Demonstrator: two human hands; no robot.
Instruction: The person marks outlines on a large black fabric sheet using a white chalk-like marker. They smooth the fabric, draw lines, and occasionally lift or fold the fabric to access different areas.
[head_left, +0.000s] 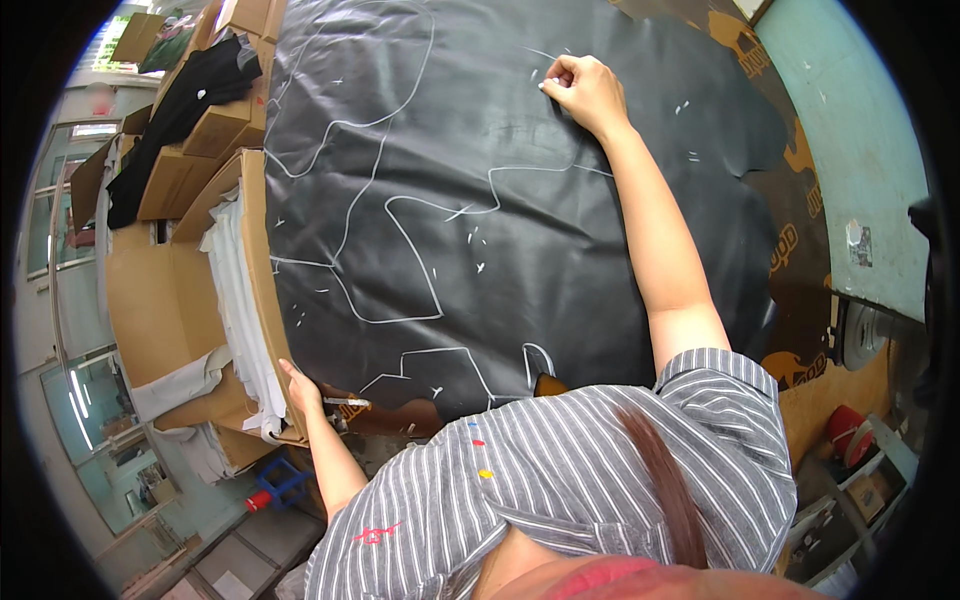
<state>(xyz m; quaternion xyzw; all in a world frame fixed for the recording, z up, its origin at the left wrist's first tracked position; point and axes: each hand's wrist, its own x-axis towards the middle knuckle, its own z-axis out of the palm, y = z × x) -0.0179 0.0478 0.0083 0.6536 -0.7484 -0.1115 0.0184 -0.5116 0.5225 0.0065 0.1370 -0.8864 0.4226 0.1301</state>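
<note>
A large black leather sheet covers the table, with white chalk outlines and short tick marks drawn on it. My right hand reaches to the far side of the sheet. Its fingers are pinched on a small white piece of chalk, whose tip touches the leather. My left hand rests with fingers spread against the edge of a cardboard box at the table's near left corner. A thin silver-white marker pen lies just right of that hand; I cannot tell whether the fingers touch it.
Open cardboard boxes with white fabric stand along the table's left side. Farther back, dark cloth is draped over more boxes. Brown printed board shows under the leather at right. Bins and a red roll sit at the lower right.
</note>
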